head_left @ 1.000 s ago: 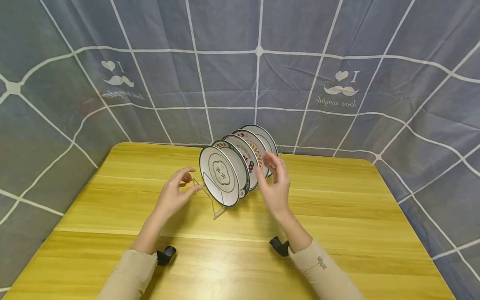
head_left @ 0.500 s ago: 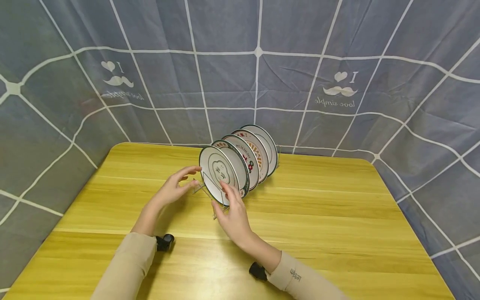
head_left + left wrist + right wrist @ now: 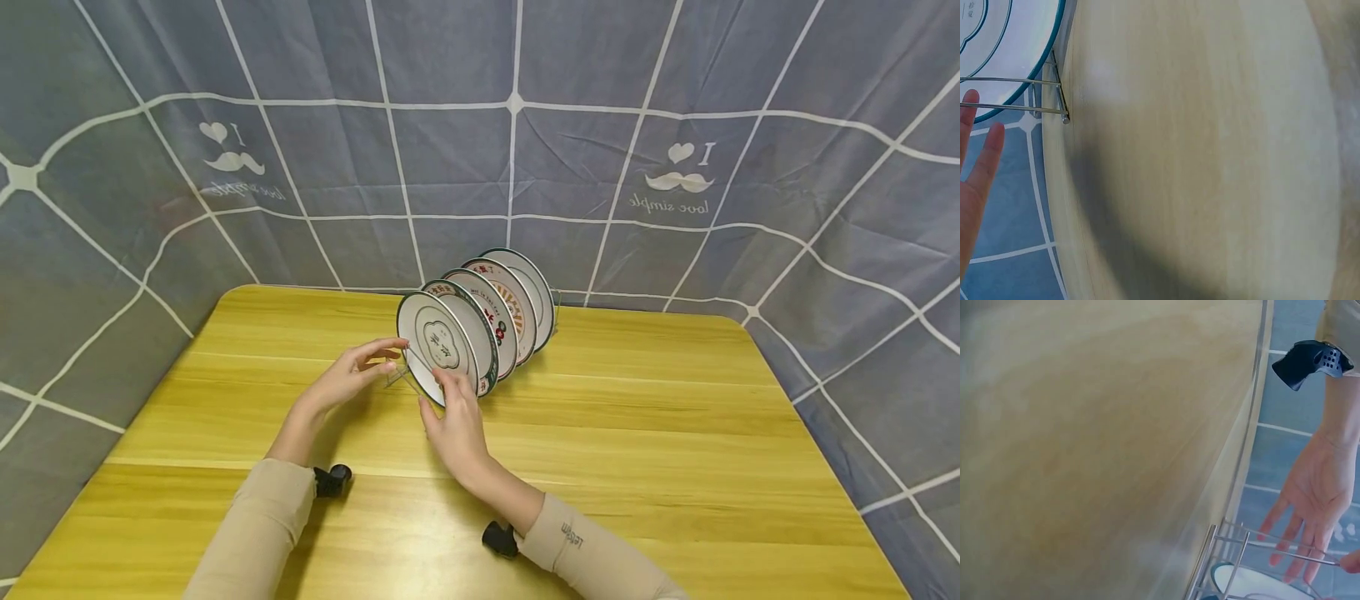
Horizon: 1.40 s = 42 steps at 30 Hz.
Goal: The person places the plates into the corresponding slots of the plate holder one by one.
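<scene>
Several white plates with coloured rims stand on edge in a thin metal wire dish rack (image 3: pixel 1237 562). The front plate (image 3: pixel 446 333) has a dark green rim and a flower-shaped line around dark lettering. At the rack's left front end is my left hand (image 3: pixel 343 379), its fingertips right at the wires; the right wrist view shows its fingers mostly straight and spread. My right hand (image 3: pixel 456 425) holds the front wire near its right end, the thumb (image 3: pixel 1350 562) against it. This hand hides the rack's near corner and the lower edge of the front plate.
The rack stands toward the back of a yellow wood-grain table (image 3: pixel 675 417). Grey-blue cloth (image 3: pixel 577 158) with white grid lines hangs behind and at both sides. Each wrist carries a black camera mount (image 3: pixel 332 481).
My right hand has come from the right side of the plates to the front of the rack. My left hand has shifted slightly toward the front plate. Rack and plates stay put.
</scene>
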{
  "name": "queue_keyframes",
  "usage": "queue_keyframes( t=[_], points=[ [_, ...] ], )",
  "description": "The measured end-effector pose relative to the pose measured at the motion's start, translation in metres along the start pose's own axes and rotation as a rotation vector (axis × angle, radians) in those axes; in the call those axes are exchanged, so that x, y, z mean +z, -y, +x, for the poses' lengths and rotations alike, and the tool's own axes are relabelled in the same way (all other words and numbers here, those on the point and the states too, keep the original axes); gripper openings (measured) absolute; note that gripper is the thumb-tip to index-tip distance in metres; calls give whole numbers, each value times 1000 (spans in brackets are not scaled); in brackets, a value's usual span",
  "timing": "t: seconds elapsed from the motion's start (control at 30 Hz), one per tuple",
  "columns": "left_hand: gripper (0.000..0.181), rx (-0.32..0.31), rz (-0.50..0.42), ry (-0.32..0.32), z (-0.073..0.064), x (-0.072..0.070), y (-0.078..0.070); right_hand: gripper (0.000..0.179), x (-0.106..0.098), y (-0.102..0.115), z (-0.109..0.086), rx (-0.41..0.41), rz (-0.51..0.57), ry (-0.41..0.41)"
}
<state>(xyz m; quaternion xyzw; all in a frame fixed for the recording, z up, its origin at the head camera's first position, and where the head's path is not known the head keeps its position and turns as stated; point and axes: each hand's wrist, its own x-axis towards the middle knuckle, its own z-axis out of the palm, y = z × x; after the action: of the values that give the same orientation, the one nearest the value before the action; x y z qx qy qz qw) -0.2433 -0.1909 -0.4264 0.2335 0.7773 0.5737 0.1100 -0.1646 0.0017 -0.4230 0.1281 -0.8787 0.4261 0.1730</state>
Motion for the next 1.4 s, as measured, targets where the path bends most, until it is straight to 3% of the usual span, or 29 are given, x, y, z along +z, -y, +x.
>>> queue_keyframes(
  t=[0.2,0.4,0.67,0.87,1.1,1.4],
  points=[
    [39,4,1,-5,-1,6,-4,36,-9,-3,-1,-26,14,22],
    [38,22,-9,-5,-6,23,-10,34,-30,-18,-7,-99,57,68],
    [36,75,-16,-87,-7,63,-17,36,-75,-51,-10,-76,255,288],
    [39,70,-2,-150,-3,95,-22,37,-104,-78,-9,-90,315,398],
    [37,65,26,-237,3,120,-30,38,-123,-96,-5,-76,401,449],
    [38,53,12,-288,12,137,-36,38,-135,-113,2,-73,451,475]
  ],
)
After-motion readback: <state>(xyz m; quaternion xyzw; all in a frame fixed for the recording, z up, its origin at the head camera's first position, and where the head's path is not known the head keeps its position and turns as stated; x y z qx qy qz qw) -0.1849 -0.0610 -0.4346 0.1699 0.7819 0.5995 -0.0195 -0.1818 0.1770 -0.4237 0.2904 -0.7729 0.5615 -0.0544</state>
